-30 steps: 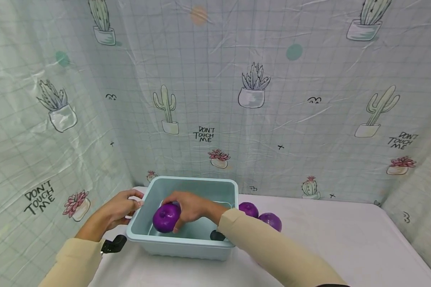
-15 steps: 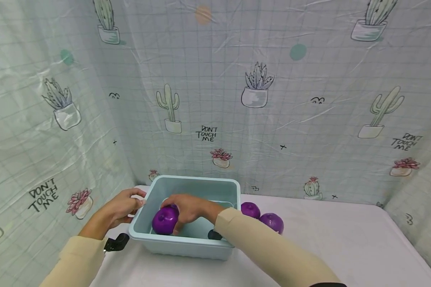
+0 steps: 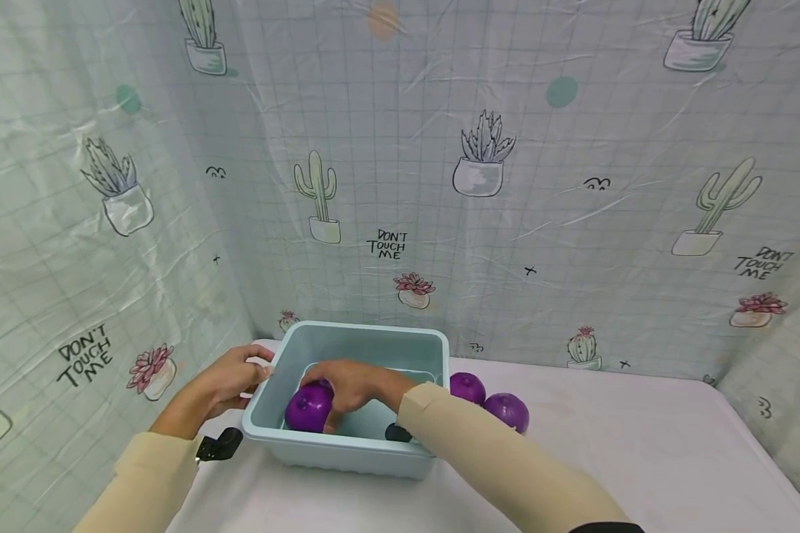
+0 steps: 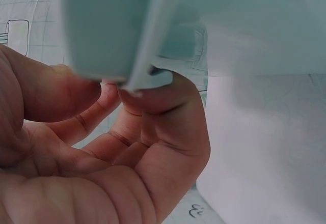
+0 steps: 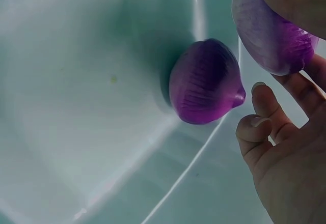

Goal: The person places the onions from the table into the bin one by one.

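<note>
A pale blue-green plastic bin stands on the white table. My left hand is at its left side; the left wrist view shows the thumb and curled index finger pinching the bin's rim. Inside the bin, my right hand grips a purple onion near the left end. In the right wrist view, the held onion is between thumb and fingers. A second purple onion with a pointed tip lies on the bin floor beside the hand; the head view does not clearly show it.
Two more purple onions sit just right of the bin, one at the back and one nearer. The white table extends right. A cactus-print sheet hangs behind and at the sides.
The right hand and its onion have sunk slightly lower behind the bin's near rim. The left hand stays at the rim. The head view has shifted a little.
</note>
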Demonstrator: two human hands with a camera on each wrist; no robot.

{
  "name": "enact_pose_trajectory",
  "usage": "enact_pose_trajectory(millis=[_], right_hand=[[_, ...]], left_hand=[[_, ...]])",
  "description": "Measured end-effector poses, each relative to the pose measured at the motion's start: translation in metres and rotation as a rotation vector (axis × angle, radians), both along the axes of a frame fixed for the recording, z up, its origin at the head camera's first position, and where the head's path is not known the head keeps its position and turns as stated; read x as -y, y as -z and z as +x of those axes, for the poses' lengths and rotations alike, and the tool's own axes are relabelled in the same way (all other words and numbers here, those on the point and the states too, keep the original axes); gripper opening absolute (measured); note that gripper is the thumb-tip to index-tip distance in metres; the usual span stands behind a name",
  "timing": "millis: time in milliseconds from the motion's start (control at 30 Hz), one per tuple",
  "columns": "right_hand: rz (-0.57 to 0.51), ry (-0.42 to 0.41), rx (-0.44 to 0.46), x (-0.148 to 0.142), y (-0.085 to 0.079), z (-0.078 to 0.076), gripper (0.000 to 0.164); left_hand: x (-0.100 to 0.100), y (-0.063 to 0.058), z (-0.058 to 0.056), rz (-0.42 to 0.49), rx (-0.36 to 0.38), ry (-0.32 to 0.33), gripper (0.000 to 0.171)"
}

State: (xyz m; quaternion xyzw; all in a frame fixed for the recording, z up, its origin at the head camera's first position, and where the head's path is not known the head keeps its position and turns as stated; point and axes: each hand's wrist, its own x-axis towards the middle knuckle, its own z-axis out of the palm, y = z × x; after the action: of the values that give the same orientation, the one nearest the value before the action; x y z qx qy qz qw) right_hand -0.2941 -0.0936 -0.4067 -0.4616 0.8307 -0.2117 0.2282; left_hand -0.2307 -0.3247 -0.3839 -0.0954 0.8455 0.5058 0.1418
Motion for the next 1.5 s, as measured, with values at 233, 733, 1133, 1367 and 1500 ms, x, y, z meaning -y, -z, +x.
enact_pose_trajectory(millis=[233, 733, 1133, 1367, 1500], right_hand=[[0.041, -0.006, -0.04, 0.001, -0.001, 0.003, 0.079], [0.045, 0.001, -0.093, -0.013, -0.017, 0.004, 0.079], [-0.02, 0.099, -0.074, -0.066, -0.063, 0.014, 0.079], [-0.088, 0.185, -0.113, -0.129, -0.083, 0.031, 0.077], [-0.136, 0.263, -0.124, -0.175, -0.077, 0.046, 0.078]], left_hand=[[0.0, -0.001, 0.0, 0.001, 0.003, 0.005, 0.039], [-0.002, -0.005, -0.002, -0.007, 0.02, 0.011, 0.04], [0.002, -0.002, 0.0, -0.047, 0.004, 0.014, 0.046], [0.004, -0.002, -0.002, -0.026, 0.009, 0.048, 0.044], [0.004, -0.001, -0.001, -0.032, 0.006, 0.067, 0.044]])
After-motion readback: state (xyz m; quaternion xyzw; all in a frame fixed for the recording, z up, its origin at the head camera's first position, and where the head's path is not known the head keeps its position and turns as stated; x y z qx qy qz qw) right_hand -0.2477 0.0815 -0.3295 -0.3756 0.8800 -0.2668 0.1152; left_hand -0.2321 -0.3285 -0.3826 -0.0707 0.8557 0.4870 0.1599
